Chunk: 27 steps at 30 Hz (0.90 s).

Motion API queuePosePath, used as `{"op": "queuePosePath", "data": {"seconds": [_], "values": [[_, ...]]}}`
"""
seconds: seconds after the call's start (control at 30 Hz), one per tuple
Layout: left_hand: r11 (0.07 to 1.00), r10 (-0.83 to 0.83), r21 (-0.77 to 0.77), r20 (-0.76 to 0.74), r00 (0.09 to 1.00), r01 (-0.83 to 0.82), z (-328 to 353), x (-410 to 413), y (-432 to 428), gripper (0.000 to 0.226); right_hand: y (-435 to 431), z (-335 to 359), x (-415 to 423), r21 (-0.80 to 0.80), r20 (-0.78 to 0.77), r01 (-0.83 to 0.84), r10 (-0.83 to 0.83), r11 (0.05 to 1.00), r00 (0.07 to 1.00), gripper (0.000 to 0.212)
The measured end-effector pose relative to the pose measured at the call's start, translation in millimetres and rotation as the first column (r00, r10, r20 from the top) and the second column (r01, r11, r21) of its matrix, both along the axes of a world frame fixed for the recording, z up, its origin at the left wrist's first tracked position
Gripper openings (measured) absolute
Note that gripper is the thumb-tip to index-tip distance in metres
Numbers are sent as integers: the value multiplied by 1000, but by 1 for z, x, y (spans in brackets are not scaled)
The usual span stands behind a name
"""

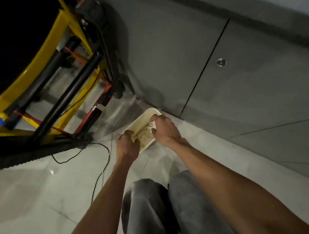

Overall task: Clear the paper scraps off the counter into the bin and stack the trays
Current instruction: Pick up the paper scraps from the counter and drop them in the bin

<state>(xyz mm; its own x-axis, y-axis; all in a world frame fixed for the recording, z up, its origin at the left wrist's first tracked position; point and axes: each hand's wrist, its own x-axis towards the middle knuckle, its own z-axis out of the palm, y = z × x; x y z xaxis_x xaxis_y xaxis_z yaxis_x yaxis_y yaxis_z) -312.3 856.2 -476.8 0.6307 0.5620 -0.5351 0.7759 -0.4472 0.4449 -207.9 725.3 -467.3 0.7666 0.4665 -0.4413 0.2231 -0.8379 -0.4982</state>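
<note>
A cream rectangular bin (145,116) stands on the pale floor against the grey cabinet base. Paper scraps (145,136) lie heaped inside it. My left hand (127,144) is over the bin's near left rim with its fingers curled down; what they hold is hidden. My right hand (163,129) reaches over the bin's right side and pinches a pale scrap (153,124) between thumb and fingers. No trays show in this view.
A yellow and black machine frame (31,78) with red bars stands at left. Thin cables (96,164) trail across the floor beside the bin. Grey cabinet doors (244,84) rise at right. My grey trouser legs (163,214) are below.
</note>
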Motion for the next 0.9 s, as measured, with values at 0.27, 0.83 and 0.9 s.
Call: {"op": "queuePosePath", "data": {"seconds": [0.27, 0.83, 0.9], "values": [[966, -247, 138, 236, 940, 219, 245, -21, -31, 38, -59, 247, -31, 140, 129, 137, -155, 981, 980, 36], [732, -661, 260, 491, 567, 629, 516, -16, -269, 38, -352, 518, -144, 270, 294, 571, -631, 775, 718, 35], [697, -688, 272, 512, 514, 663, 526, -7, -318, 36, -402, 524, -152, 290, 302, 616, -681, 732, 667, 35]]}}
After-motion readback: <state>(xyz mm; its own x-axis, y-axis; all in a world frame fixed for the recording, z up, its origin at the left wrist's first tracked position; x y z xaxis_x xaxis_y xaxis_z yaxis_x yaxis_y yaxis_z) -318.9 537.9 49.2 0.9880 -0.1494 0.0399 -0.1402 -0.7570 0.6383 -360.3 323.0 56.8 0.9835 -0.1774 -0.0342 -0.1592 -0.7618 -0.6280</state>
